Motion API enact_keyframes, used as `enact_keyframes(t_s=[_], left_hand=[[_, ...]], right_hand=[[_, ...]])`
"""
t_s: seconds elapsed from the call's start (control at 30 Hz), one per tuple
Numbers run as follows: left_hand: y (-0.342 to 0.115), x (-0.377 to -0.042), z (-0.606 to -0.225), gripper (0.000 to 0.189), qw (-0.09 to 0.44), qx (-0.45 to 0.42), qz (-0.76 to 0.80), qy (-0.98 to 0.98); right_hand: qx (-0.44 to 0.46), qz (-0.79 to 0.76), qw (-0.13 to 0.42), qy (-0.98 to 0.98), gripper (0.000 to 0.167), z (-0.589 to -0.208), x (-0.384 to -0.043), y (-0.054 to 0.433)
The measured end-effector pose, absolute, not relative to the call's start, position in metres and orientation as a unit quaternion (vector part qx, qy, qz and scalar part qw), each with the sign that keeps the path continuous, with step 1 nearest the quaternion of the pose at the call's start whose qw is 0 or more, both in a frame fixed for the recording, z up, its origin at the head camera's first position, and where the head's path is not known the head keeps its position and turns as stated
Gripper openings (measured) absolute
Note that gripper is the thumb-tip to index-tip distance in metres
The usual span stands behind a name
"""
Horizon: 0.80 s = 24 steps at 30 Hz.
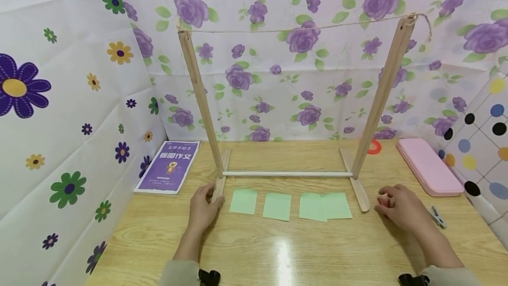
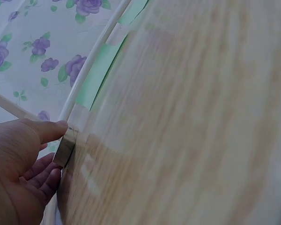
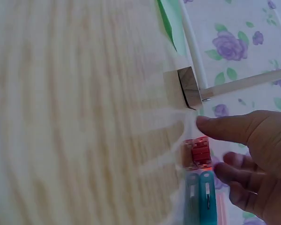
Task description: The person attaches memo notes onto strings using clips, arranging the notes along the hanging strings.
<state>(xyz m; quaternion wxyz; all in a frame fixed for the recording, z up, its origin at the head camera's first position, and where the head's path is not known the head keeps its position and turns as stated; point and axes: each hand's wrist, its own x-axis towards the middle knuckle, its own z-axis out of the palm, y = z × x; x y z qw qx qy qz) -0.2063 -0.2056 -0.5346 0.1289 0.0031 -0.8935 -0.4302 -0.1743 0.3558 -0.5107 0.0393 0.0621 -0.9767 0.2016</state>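
My left hand [image 1: 204, 206] is at the left foot of a wooden stand [image 1: 200, 96], thumb on one side of the foot's front end [image 2: 65, 147] and fingers on the other. The stand has two posts joined low by a white rod [image 1: 287, 174], with a thin string [image 1: 293, 29] between their tops. My right hand [image 1: 402, 206] hovers right of the stand's right foot [image 1: 360, 194], thumb and fingers apart. Close by its fingertips lies a red clip [image 3: 200, 153], mostly covered by the hand in the head view. Several green paper squares [image 1: 277, 206] lie in a row between the feet.
A teal clothespin [image 3: 207, 197] lies beside the red clip. Farther right is a pink case [image 1: 429, 167]; a red ring [image 1: 374, 147] lies behind the right post. At the back left rests a purple book [image 1: 168, 167]. Flowered cloth [image 1: 258, 100] covers the back wall.
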Motion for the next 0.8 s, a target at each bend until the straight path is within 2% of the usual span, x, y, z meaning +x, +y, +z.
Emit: enact_keyframes(t_s=[0.1,0.3,0.4,0.47,0.6,0.8], left_hand=[[-0.207,-0.207,-0.535,0.048,0.123,0.007,-0.437,-0.891],[-0.208,-0.207,-0.535,0.046,0.119,0.006,-0.441,-0.889],[-0.207,-0.206,-0.534,0.045,0.121,0.004,-0.441,-0.89],[-0.207,-0.206,-0.534,0.045,0.123,0.004,-0.439,-0.89],[-0.207,-0.206,-0.534,0.046,0.121,0.008,-0.436,-0.892],[-0.208,-0.207,-0.536,0.047,0.114,0.015,-0.44,-0.891]], right_hand=[[0.052,0.195,0.048,-0.978,0.044,-0.512,-0.179,0.358],[0.068,0.181,0.035,-0.98,0.021,-0.515,-0.186,0.36],[0.063,0.193,0.044,-0.978,0.019,-0.516,-0.187,0.36],[0.055,0.215,0.056,-0.974,0.025,-0.516,-0.187,0.359],[0.047,0.282,0.095,-0.954,0.054,-0.512,-0.185,0.357],[0.035,0.459,0.104,-0.882,0.047,-0.492,-0.182,0.351]])
